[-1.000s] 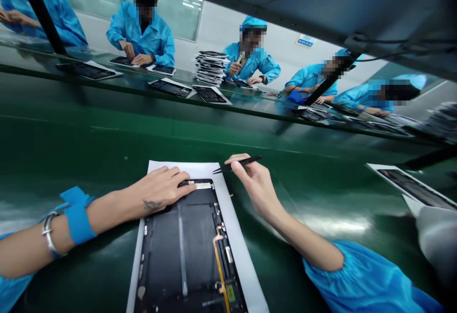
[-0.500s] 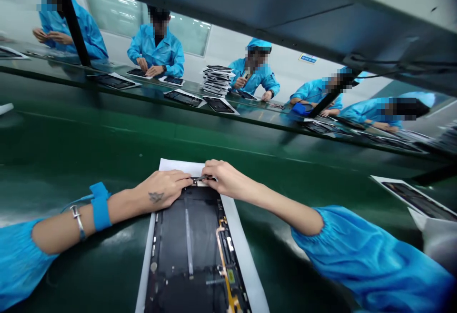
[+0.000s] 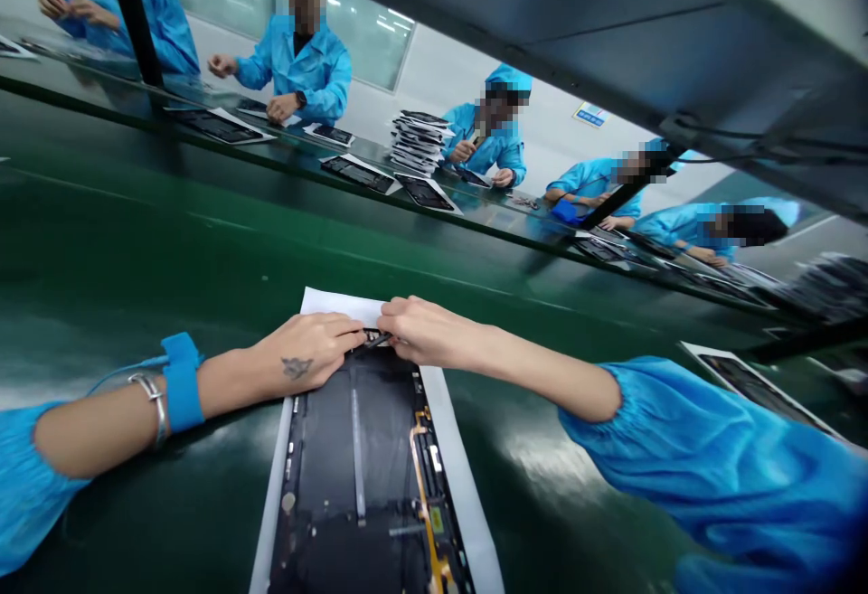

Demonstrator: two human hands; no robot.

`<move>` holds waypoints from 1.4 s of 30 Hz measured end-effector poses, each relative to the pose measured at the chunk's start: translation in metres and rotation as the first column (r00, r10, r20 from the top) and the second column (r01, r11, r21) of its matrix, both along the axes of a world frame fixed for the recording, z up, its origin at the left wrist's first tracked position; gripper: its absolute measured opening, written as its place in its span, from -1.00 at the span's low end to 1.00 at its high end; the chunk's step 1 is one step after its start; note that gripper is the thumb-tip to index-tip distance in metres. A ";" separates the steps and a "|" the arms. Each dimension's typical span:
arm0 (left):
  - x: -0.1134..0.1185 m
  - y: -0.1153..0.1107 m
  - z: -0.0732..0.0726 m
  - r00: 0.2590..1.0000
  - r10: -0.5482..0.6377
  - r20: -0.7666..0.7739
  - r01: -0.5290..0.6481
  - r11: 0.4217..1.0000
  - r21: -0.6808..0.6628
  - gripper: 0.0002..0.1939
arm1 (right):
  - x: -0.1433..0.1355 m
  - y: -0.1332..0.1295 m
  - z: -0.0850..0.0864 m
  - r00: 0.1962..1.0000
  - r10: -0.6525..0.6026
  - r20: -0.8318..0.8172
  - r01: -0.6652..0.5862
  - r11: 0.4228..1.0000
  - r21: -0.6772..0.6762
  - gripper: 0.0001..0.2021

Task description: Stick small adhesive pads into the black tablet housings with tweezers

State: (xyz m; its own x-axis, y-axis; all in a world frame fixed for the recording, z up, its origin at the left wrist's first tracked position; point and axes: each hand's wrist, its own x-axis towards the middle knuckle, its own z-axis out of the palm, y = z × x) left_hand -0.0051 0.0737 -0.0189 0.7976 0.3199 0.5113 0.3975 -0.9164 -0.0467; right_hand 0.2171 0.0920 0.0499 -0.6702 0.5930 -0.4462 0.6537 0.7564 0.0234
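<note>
A dark opened tablet [image 3: 325,467] lies on a white paper sheet [image 3: 465,485], its inner parts and an orange flat cable [image 3: 421,476] showing. My left hand [image 3: 308,350] rests across its far left edge, fingers stretched out and lying over it, fingertips beside a small gap at the far end. My right hand [image 3: 427,330] reaches in from the right, its fingers pinched on a thin dark strip-like piece [image 3: 380,341] that slants over the tablet's far edge. The fingers partly hide this piece, so its exact kind does not show.
The bench top is green [image 3: 203,250]. Another tablet on paper [image 3: 746,386] lies to the right. Across the bench several people in blue work beside more tablets [image 3: 359,172] and a tall stack [image 3: 419,144]. A shelf [image 3: 542,24] hangs overhead.
The view has shifted slightly. Both hands stay at the tablet's far end, and the dark piece in my right hand has tilted and moved slightly left. A co-worker opposite has lifted one hand.
</note>
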 end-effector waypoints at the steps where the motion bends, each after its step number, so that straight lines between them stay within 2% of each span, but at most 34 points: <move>1: 0.001 0.000 0.001 1.000 0.000 0.001 0.000 1.000 0.003 -0.60 | 0.006 0.001 0.000 1.000 -0.023 0.001 0.023 1.000 -0.019 -0.83; 4: 0.004 -0.001 0.002 1.000 0.006 0.007 -0.007 1.000 0.023 -0.61 | 0.030 0.002 -0.008 0.989 -0.096 -0.109 0.089 0.993 -0.073 -0.91; 6: 0.006 -0.002 0.001 1.000 0.013 0.013 -0.014 0.999 0.038 -0.62 | 0.042 -0.003 -0.018 0.952 -0.127 -0.280 0.125 0.992 -0.024 -0.91; 9: 0.007 -0.003 0.000 1.000 0.023 0.008 -0.023 0.999 0.038 -0.64 | 0.049 -0.015 -0.036 0.800 -0.068 -0.596 0.141 0.987 0.077 -0.81; 11: 0.007 -0.004 0.000 1.000 0.025 0.004 -0.025 0.999 0.035 -0.64 | 0.048 -0.024 -0.046 0.701 0.021 -0.713 0.066 0.993 0.093 -0.74; 12: 0.007 -0.004 0.000 1.000 0.026 0.003 -0.026 0.999 0.034 -0.64 | 0.048 -0.028 -0.050 0.679 0.055 -0.732 0.029 0.994 0.102 -0.73; 15: 0.007 -0.005 0.002 1.000 0.026 0.013 -0.026 0.999 0.039 -0.63 | 0.053 -0.037 -0.054 0.697 0.092 -0.712 0.012 0.990 0.140 -0.71; 22: 0.008 -0.005 0.002 1.000 0.016 0.027 -0.017 0.999 0.035 -0.62 | 0.077 -0.040 -0.044 0.728 0.014 -0.686 0.079 0.991 0.104 -0.74; 28: 0.010 -0.005 0.000 0.999 0.023 0.027 -0.023 1.000 0.020 -0.64 | 0.054 -0.032 -0.043 0.610 -0.120 -0.783 0.166 0.986 -0.021 -0.82; 33: 0.009 -0.004 -0.004 0.999 0.035 0.016 -0.035 0.999 -0.008 -0.68 | 0.033 -0.022 -0.050 0.601 -0.203 -0.773 0.179 0.977 -0.117 -0.87; 36: 0.009 -0.004 -0.004 1.000 0.025 0.016 -0.025 1.000 -0.009 -0.68 | 0.023 -0.018 -0.051 0.586 -0.316 -0.747 0.243 0.947 -0.210 -0.90; 39: 0.010 -0.004 -0.004 0.999 0.029 0.023 -0.028 0.999 -0.016 -0.68 | 0.021 -0.017 -0.051 0.570 -0.411 -0.711 0.267 0.911 -0.313 -0.84; 41: 0.010 -0.004 -0.004 0.999 0.044 -0.001 -0.044 0.998 -0.047 -0.68 | 0.025 -0.018 -0.051 0.543 -0.393 -0.742 0.260 0.919 -0.297 -0.83; 42: 0.010 -0.004 -0.004 0.998 0.048 -0.029 -0.050 0.996 -0.067 -0.69 | 0.028 -0.020 -0.052 0.532 -0.344 -0.774 0.250 0.937 -0.244 -0.83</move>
